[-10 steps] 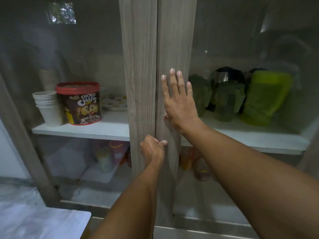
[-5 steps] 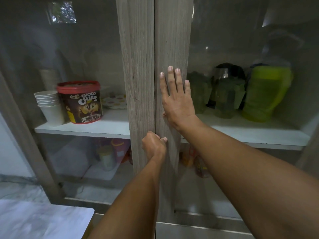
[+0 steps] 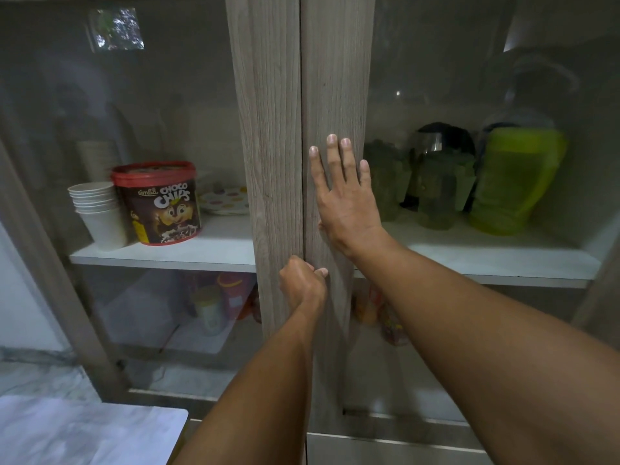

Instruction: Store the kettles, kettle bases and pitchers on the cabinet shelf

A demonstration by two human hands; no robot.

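Note:
Both glass cabinet doors stand closed, their wooden frames meeting at the centre. My right hand [image 3: 345, 196] lies flat with fingers spread on the right door frame [image 3: 335, 78]. My left hand [image 3: 302, 283] is curled in a fist at the seam, fingertips on the edge of the left door frame [image 3: 268, 95]. Behind the right glass, on the white shelf [image 3: 486, 260], stand a bright green pitcher [image 3: 513, 182], a dark steel kettle [image 3: 439, 146], a clear green pitcher [image 3: 439, 193] in front of it and another dim green pitcher [image 3: 385, 182].
Behind the left glass sit a red-lidded Choco Chips tub [image 3: 157, 203], stacked white paper cups [image 3: 99, 213] and a dotted plate [image 3: 224, 199]. Coloured containers [image 3: 231, 290] sit on the lower shelf. A marble table corner [image 3: 84, 431] is at bottom left.
The view has drifted slightly; both hands stay on the door frames in nearly the same pose, with the doors closed throughout.

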